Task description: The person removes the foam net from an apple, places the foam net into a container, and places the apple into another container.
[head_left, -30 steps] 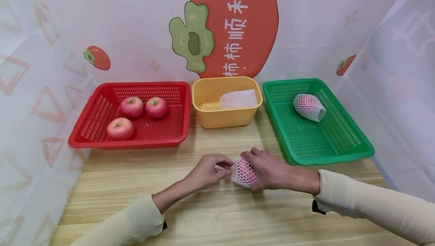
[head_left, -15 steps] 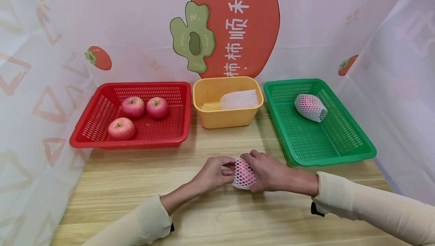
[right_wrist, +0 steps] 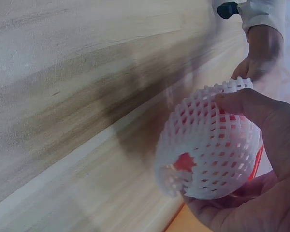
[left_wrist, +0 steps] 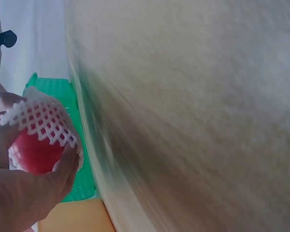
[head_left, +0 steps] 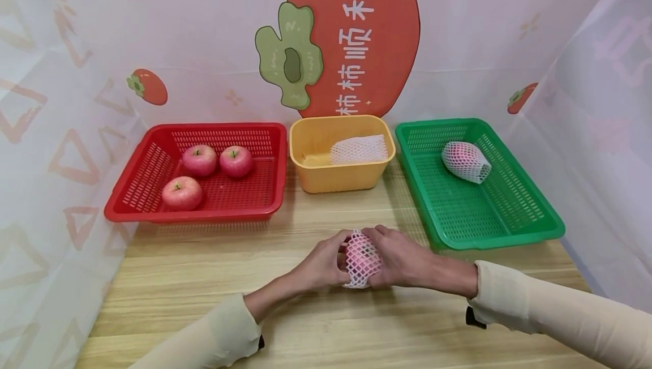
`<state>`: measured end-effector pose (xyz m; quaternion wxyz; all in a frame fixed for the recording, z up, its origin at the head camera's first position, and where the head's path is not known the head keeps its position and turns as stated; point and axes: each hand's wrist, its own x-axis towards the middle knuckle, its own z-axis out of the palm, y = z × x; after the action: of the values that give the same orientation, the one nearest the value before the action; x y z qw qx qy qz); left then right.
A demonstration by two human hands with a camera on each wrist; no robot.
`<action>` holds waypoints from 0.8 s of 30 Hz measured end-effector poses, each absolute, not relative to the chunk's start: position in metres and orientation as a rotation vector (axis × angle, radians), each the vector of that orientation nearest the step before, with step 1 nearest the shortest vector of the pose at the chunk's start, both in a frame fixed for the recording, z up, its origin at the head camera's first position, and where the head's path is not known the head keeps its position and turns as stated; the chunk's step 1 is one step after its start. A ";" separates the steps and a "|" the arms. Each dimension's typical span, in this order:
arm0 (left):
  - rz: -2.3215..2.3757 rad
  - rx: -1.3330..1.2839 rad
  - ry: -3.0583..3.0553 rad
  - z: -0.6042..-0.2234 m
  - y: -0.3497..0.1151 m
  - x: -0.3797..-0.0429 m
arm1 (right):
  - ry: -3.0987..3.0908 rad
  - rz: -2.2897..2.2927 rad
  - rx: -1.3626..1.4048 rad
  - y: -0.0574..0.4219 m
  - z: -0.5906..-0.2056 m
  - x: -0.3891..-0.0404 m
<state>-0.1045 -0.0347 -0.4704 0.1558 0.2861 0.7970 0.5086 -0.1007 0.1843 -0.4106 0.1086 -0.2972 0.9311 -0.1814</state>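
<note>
An apple point(left_wrist: 36, 153) sits inside a white foam fruit net point(head_left: 363, 262), between both hands above the wooden table. My right hand point(head_left: 403, 257) grips the netted apple from the right; in the right wrist view its thumb lies across the mesh. From the left, my left hand point(head_left: 322, 264) pinches the net's open edge with curled fingers. Bare red skin shows at that opening in the left wrist view. Toward the lower left of the right wrist view, the net's other end point(right_wrist: 176, 176) gapes around a patch of red.
A red basket point(head_left: 193, 215) at the left holds 3 bare apples point(head_left: 182, 193). Behind the hands stands a yellow bin point(head_left: 341, 179) with foam nets point(head_left: 359, 149) inside. One netted apple point(head_left: 464, 161) lies in the green basket point(head_left: 481, 241) at the right.
My left hand has moved right, from just beside the net to gripping its edge. The netted apple has turned and shifted slightly left, while my right hand keeps hold of it.
</note>
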 end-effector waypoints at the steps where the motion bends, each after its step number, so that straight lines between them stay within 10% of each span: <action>1: 1.436 0.843 2.297 -0.471 -0.036 -0.105 | 2.737 -0.550 -0.885 0.184 -0.410 -0.101; 24: 1.358 0.786 2.389 -0.468 -0.053 -0.107 | 2.666 -0.702 -1.112 0.186 -0.405 -0.110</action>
<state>-0.1069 -0.0527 -0.4681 0.1413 0.2722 0.8274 0.4704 -0.1097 0.1863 -0.4049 0.0844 -0.3726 0.8937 -0.2353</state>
